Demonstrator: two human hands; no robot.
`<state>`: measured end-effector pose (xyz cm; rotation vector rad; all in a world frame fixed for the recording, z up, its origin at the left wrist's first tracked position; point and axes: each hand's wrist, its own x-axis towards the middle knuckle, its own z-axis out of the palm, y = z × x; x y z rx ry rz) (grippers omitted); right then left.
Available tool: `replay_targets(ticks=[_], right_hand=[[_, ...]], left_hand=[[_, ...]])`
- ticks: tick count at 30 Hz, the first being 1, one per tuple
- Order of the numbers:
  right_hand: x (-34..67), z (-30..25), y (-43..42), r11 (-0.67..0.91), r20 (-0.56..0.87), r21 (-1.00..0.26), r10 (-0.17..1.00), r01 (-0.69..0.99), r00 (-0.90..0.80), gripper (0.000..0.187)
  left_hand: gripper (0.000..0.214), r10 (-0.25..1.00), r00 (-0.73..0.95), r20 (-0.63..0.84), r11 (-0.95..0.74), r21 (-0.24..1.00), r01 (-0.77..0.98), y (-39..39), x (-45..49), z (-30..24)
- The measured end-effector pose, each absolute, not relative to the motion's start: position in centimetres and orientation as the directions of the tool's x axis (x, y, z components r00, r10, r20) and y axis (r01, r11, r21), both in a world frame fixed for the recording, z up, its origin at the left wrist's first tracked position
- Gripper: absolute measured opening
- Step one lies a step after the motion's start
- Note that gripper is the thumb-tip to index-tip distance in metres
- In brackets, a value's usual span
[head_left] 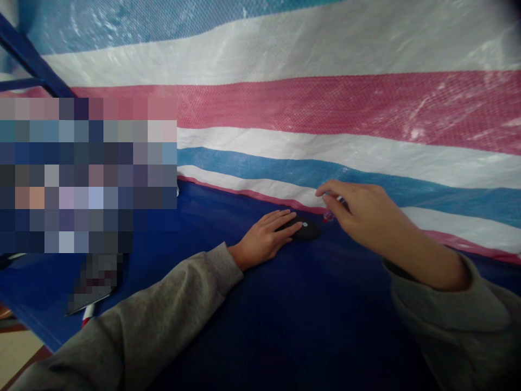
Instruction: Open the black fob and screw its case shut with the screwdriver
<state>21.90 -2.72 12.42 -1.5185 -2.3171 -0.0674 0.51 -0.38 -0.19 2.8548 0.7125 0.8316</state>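
Note:
My left hand (264, 237) lies on the dark blue surface (309, 315) with its fingers stretched over a small black oval object (306, 230) that has a pale dot on top. My right hand (362, 214) hovers just to the right of it, fingers pinched around a small thing with a red tip (328, 216); I cannot make out what it is. Both arms wear grey sleeves.
A striped woven sheet (325, 108) in red, white and blue rises behind the hands, its edge meeting the blue surface. A blue metal bar (32, 60) runs at the upper left. A pen-like object with a red end (87, 314) lies at the lower left.

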Motion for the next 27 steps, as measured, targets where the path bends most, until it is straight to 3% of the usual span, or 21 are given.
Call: replay_targets(ticks=[16,27], right_hand=[[21.68,12.55,-3.02,0.43,0.337,-0.158,0.87,0.889,-0.361,0.033],[21.8,12.47,-2.74,0.433,0.33,-0.154,0.87,0.888,-0.367,0.021]], left_hand=[[0.04,0.46,0.745,0.482,-0.886,0.194,0.421,-0.41,0.5,-0.24],[0.041,0.461,0.749,0.477,-0.886,0.195,0.421,-0.41,0.48,-0.21]])
